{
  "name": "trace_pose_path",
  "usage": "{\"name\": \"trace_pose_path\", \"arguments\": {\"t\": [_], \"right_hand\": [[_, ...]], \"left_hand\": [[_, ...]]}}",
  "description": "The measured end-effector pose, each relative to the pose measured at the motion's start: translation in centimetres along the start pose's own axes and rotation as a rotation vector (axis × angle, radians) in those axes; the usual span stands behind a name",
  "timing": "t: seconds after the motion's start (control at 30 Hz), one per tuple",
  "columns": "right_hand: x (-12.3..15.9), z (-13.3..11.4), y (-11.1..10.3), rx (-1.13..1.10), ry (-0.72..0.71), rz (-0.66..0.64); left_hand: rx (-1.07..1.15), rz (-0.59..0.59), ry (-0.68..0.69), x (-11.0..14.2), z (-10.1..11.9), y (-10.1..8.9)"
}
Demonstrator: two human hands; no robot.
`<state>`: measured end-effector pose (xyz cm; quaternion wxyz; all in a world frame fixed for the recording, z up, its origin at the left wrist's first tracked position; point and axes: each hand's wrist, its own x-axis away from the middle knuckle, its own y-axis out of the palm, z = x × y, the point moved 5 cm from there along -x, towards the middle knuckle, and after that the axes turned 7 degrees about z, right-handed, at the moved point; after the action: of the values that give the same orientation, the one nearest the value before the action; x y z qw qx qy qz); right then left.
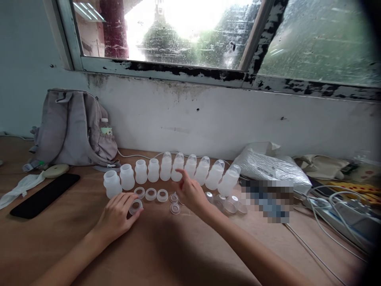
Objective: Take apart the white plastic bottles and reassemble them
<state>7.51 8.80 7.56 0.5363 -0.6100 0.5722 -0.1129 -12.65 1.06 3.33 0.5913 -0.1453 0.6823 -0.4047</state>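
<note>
A curved row of milky baby bottles stands on the table, several with open necks like this open bottle [127, 177] and several with clear domed caps like this capped bottle [204, 171]. At the left end, my left hand [119, 212] has its thumb and fingers around a translucent screw ring [136, 207] on the tabletop. More loose rings [151, 194] lie beside it. My right hand [190, 190] is over the middle, index finger stretched out in front of a capped bottle [177, 161]; its other fingers are partly hidden. Small clear round nipple pieces [175, 208] lie just left of it.
Loose clear domed caps [229, 205] lie to the right of my right forearm. A grey backpack [74, 127] and black phone-like slab [44, 194] are at left. At right are a silvery plastic package [274, 169], white cables and a power strip [336, 214]. A wall and window stand behind.
</note>
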Motion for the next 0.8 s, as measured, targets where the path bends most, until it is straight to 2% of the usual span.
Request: {"name": "trace_pose_path", "arguments": {"t": [0.2,0.33,0.43,0.57,0.67,0.73,0.8], "right_hand": [[-7.2,-1.1,1.5,0.135,0.068,-0.019],[-8.2,-1.2,1.9,0.164,0.089,-0.007],[-6.3,-1.7,0.8,0.144,0.035,0.039],[-1.1,-2.8,-3.1,-0.038,-0.101,0.169],[3.7,-2.8,-5.0,-0.338,-0.083,0.066],[6.7,-2.3,-5.0,-0.568,0.002,-0.070],[9.3,-1.5,-4.0,-0.785,0.111,-0.187]], "left_hand": [[0.100,0.016,0.001,0.0,0.2,-0.2],[0.164,0.038,0.041,0.0,1.0,-0.7],[0.198,0.114,0.118,0.1,2.1,-1.7],[0.182,0.222,0.206,0.5,3.9,-3.3],[0.193,0.269,0.240,0.8,4.8,-4.0],[0.248,0.254,0.236,0.9,5.1,-3.9],[0.354,0.161,0.219,1.0,5.3,-3.2]]}}
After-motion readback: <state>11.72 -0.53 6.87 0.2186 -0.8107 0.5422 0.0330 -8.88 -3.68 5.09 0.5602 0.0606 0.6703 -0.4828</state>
